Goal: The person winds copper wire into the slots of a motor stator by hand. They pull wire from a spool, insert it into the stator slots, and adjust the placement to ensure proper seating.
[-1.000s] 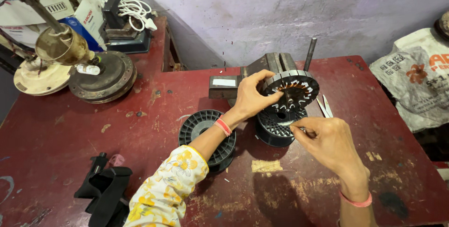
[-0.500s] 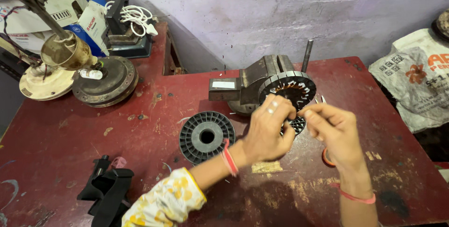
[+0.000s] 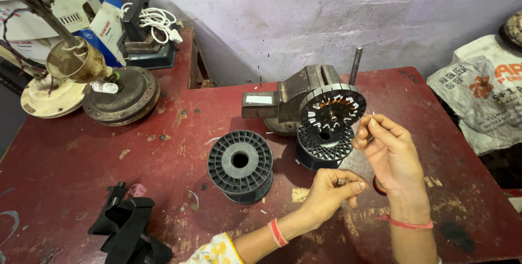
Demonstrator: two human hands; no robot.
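Right hand (image 3: 392,155) fingers pinch together just beside the slotted stator ring (image 3: 333,107); what they grip is too thin to tell. Left hand (image 3: 329,190) fingers pinch near a black spool (image 3: 240,164) on the red counter (image 3: 81,171).

table (image 3: 81,171): dark red | spool (image 3: 240,164): black | wall (image 3: 337,14): pale purple | wristbands (image 3: 278,232): red
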